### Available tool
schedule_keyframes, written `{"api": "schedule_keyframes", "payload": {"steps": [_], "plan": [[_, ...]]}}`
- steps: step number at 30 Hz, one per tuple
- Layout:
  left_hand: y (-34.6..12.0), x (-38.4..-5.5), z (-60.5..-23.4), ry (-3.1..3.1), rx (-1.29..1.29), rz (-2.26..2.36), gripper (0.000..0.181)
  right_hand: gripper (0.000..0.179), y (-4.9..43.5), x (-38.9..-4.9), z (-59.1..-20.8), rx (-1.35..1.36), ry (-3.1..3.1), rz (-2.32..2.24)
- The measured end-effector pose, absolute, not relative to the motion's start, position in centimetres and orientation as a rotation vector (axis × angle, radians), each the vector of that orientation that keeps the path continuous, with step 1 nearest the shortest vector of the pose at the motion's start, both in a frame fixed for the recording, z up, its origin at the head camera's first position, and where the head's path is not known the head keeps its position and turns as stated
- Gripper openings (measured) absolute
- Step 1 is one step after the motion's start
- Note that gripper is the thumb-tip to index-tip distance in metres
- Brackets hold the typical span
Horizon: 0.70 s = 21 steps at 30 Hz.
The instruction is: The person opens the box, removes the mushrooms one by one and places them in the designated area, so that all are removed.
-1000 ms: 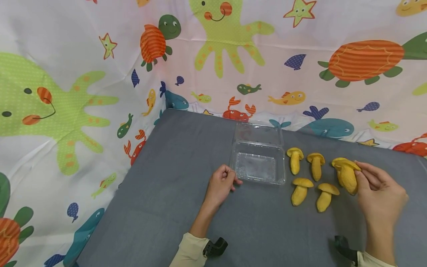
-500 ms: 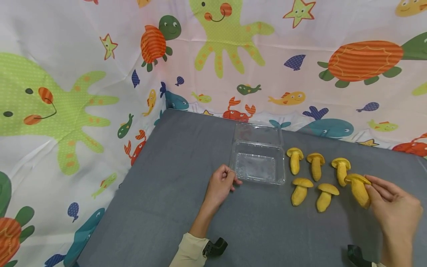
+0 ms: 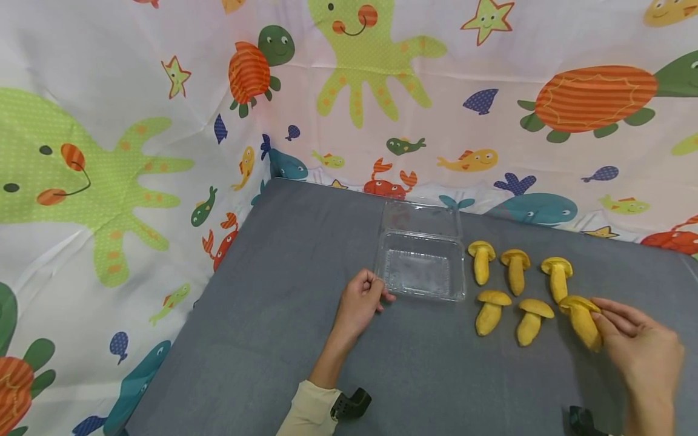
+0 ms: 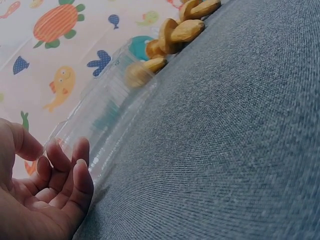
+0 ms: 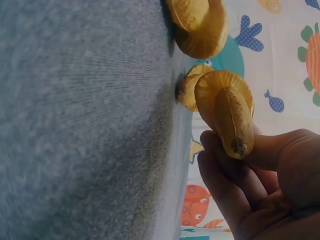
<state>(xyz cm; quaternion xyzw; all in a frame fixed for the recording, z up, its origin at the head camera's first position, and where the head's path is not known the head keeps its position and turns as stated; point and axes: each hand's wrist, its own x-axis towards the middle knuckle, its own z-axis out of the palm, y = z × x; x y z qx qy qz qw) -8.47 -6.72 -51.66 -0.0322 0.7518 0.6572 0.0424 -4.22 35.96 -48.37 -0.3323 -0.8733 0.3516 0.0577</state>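
Note:
My right hand point(image 3: 643, 351) pinches a yellow mushroom point(image 3: 583, 324) by its side, cap toward the back, just in front of another mushroom point(image 3: 557, 278). In the right wrist view the held mushroom point(image 5: 230, 115) shows its stem end, off the cloth. At the near left corner of a clear plastic container point(image 3: 420, 266), my left hand point(image 3: 364, 297) holds the rim between thumb and forefinger. The left wrist view shows those fingertips meeting at the container's edge point(image 4: 75, 117), the other fingers loosely curled. The container's lid point(image 3: 422, 218) lies folded back behind it.
Several yellow mushrooms lie in two rows right of the container, including a back-row mushroom point(image 3: 482, 263) and a front-row mushroom point(image 3: 492, 312). Grey cloth point(image 3: 262, 315) covers the table. A printed curtain point(image 3: 349, 151) borders its back and left sides.
My right hand has moved the held mushroom rightward and toward me, then slightly back left and lower, uncovering the mushroom behind it. My left hand and the container stay put.

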Motion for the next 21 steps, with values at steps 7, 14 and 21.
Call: {"api": "schedule_keyframes", "payload": {"steps": [7,14,21], "plan": [[-6.7,-8.5,-51.6,2.297,-0.098,2.001,0.015,0.04,35.8,-4.3,-48.9,-0.952,-2.72,0.989],[-6.7,-8.6,-51.7,2.276,-0.102,2.018,0.014,0.039,35.7,-4.4,-49.6,-0.921,-2.748,0.988],[-6.7,-8.6,-51.7,2.261,-0.105,2.037,0.014,0.038,35.8,-4.2,-49.7,-0.811,-2.804,0.912]]}}
